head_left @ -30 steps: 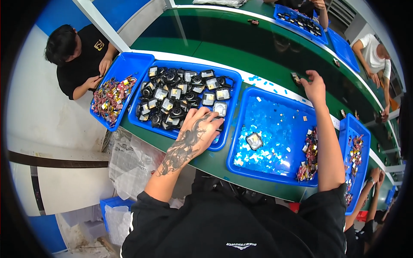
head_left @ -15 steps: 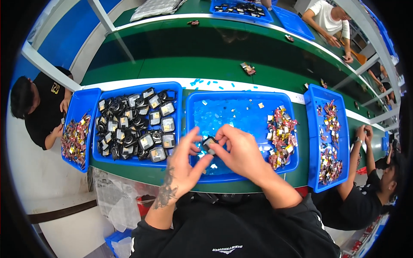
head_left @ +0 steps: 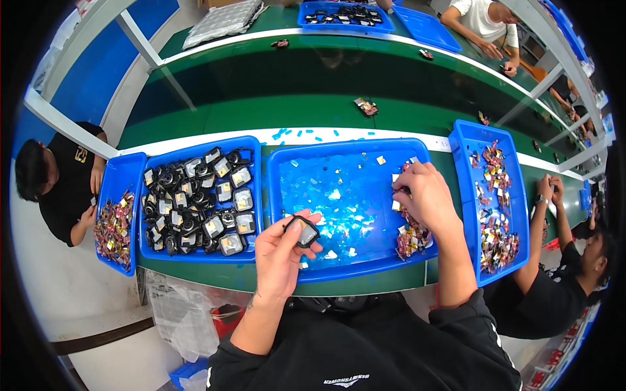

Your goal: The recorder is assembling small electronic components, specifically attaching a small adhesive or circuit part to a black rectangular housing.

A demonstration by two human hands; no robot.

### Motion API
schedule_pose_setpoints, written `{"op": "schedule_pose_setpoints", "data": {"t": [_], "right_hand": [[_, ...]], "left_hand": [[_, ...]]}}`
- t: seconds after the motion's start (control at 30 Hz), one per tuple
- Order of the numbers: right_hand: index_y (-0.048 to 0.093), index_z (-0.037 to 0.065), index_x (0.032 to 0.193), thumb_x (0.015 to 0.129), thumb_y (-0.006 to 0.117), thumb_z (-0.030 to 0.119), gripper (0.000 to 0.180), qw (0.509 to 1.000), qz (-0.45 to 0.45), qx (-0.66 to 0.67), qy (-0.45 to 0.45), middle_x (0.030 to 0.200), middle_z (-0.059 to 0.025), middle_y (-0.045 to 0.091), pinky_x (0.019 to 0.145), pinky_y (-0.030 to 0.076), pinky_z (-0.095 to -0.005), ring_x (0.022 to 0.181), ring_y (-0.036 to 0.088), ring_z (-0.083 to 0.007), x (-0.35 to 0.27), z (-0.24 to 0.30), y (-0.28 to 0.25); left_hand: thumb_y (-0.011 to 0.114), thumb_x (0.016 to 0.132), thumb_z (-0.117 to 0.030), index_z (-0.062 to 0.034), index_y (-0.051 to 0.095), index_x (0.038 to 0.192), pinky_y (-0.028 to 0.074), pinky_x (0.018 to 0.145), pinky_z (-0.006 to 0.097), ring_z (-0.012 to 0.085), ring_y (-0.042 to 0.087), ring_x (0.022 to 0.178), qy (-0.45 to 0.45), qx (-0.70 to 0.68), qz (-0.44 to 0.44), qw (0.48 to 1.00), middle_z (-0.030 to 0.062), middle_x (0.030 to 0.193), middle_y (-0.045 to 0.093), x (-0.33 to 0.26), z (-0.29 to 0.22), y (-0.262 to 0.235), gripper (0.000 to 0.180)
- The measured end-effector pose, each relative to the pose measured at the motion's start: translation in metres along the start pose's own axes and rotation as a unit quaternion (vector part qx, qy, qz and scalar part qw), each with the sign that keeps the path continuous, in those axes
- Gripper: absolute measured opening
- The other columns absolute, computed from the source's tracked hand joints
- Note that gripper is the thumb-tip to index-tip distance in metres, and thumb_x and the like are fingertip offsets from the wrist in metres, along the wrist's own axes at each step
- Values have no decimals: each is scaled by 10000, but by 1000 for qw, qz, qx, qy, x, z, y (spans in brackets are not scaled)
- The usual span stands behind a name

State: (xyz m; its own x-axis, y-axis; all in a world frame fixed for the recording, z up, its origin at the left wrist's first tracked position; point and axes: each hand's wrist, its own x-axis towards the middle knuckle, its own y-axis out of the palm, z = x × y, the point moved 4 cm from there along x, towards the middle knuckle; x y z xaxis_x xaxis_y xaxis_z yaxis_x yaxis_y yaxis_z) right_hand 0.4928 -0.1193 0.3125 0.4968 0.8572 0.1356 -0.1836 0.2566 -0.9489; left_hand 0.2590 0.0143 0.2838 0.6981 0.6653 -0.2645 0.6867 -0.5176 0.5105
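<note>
Black square part (head_left: 301,231) with its pale face sits pinched in your left hand (head_left: 282,255), just below centre of the frame, over the near rim of the middle blue tray (head_left: 339,189). Your right hand (head_left: 427,194), at centre right, has its fingers curled down into the pile of small coloured pieces (head_left: 409,236) along that tray's right side; whether it has gripped one, you cannot tell. It looks like the picking step: next, carry one piece across to the part.
</note>
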Motion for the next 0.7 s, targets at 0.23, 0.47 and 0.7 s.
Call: {"op": "schedule_pose_setpoints", "data": {"t": [0.23,0.47,0.7], "right_hand": [[681,9,825,798,691,39,42,943,-116,292,110,765,-51,648,647,461,-282,706,594,-151,-5,7,-8],[646,-35,972,876,642,-7,100,841,-169,487,166,845,-9,647,697,457,-173,764,573,-39,-19,-4,-5],[636,-14,961,824,659,1,140,928,-76,310,191,785,-41,634,597,426,-244,656,515,-87,-18,-23,0]], "left_hand": [[556,958,-114,-30,587,1241,452,634,205,79,556,839,26,112,90,989,74,1103,581,2,2,6,296],[676,852,-40,-54,704,1065,443,680,178,49,508,777,162,343,105,919,44,1087,534,13,-15,36,215],[679,849,-47,-56,715,1038,442,673,183,56,503,776,158,344,93,921,54,1077,534,16,-8,32,193]]}}
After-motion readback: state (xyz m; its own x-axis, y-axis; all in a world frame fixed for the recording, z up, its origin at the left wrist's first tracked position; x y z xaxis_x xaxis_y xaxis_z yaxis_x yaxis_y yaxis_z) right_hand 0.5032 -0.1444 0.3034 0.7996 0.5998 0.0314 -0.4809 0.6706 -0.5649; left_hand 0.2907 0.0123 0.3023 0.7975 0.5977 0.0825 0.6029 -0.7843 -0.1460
